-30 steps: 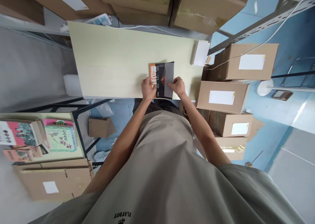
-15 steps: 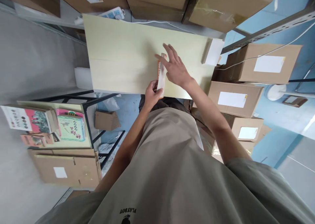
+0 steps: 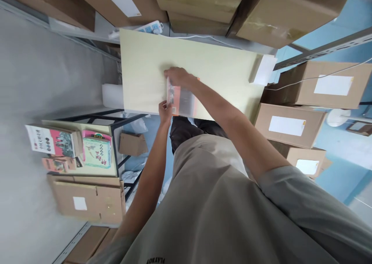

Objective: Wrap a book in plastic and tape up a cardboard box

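Note:
A book (image 3: 186, 101) with an orange-pink and grey cover lies at the front edge of the pale yellow tabletop (image 3: 145, 62). My left hand (image 3: 165, 112) pinches its near left corner between thumb and fingers. At the far left corner, my right hand (image 3: 178, 76) is closed over the edge, and its forearm crosses above the book's right part. Some of the cover is hidden under that hand and wrist. Whether the book is fully closed I cannot tell.
A white box-shaped block (image 3: 263, 69) stands at the table's right end. Cardboard boxes (image 3: 290, 124) are stacked to the right, with more along the back. A power strip (image 3: 151, 27) and white cable lie behind the table. Several books (image 3: 97, 150) rest on a lower left shelf.
The book was standing on edge and now lies with its cover showing. My right hand went from open fingers to gripping its far left corner. The camera view has shifted slightly.

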`<state>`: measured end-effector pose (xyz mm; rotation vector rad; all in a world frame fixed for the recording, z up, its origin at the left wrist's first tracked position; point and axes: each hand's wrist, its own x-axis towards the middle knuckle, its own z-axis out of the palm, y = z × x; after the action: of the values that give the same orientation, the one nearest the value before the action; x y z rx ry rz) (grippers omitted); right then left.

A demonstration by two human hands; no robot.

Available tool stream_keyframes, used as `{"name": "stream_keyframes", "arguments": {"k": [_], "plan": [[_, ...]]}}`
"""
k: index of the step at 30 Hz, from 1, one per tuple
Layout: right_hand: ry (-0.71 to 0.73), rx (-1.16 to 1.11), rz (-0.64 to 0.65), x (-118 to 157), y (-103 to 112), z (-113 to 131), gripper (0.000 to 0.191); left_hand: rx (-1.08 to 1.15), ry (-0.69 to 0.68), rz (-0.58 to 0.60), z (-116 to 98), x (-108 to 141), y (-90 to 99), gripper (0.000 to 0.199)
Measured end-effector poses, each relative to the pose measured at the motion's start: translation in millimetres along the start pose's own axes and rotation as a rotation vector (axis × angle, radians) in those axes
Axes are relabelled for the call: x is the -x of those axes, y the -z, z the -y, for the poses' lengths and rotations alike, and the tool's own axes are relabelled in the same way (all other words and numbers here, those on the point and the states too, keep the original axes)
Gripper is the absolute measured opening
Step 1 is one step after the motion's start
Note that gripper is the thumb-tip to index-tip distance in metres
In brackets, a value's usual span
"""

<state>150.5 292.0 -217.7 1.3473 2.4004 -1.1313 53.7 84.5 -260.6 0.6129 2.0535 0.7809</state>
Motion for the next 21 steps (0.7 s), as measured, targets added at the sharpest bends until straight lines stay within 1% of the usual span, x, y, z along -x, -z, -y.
{"name": "stream_keyframes", "arguments": {"k": [1, 2, 3, 5, 7, 8, 9, 10, 11, 13, 15, 16, 18, 21], "plan": [[-0.023, -0.004, -0.033, -1, -9, 6, 0.025, -0.052, 0.017, -0.013, 2, -5, 0.5, 0.029], [-0.036, -0.018, -0.075, -1, -17, 10, 0.027, -0.115, 0.003, -0.009, 3, -8, 2.3, 0.025], [-0.038, -0.039, -0.125, 2, -24, 11, 0.031, -0.183, -0.037, 0.01, 4, -11, 5.5, 0.022], [-0.03, -0.103, -0.247, 18, -36, 4, 0.042, -0.318, -0.149, 0.067, 3, -13, 15.1, 0.017], [-0.056, -0.195, -0.388, 47, -45, -14, 0.051, -0.448, -0.265, 0.123, 0, -14, 25.4, 0.016], [-0.108, -0.263, -0.467, 65, -50, -25, 0.053, -0.5, -0.316, 0.138, -2, -15, 29.4, 0.018], [-0.188, -0.327, -0.532, 84, -55, -36, 0.053, -0.535, -0.361, 0.145, -4, -17, 32.2, 0.022], [-0.286, -0.38, -0.572, 104, -61, -45, 0.053, -0.545, -0.396, 0.148, -7, -19, 33.6, 0.029], [-0.393, -0.43, -0.584, 122, -67, -53, 0.052, -0.534, -0.415, 0.152, -9, -21, 33.6, 0.037], [-0.553, -0.547, -0.51, 149, -77, -58, 0.045, -0.483, -0.408, 0.176, -14, -26, 31.0, 0.047], [-0.617, -0.644, -0.428, 162, -85, -53, 0.034, -0.466, -0.377, 0.196, -19, -31, 27.8, 0.047], [-0.605, -0.668, -0.408, 164, -86, -48, 0.029, -0.474, -0.363, 0.199, -20, -34, 26.8, 0.045], [-0.529, -0.665, -0.41, 163, -85, -35, 0.023, -0.488, -0.333, 0.194, -23, -39, 26.5, 0.039], [-0.404, -0.631, -0.432, 161, -78, -15, 0.023, -0.443, -0.273, 0.209, -28, -46, 27.2, 0.028]]}}
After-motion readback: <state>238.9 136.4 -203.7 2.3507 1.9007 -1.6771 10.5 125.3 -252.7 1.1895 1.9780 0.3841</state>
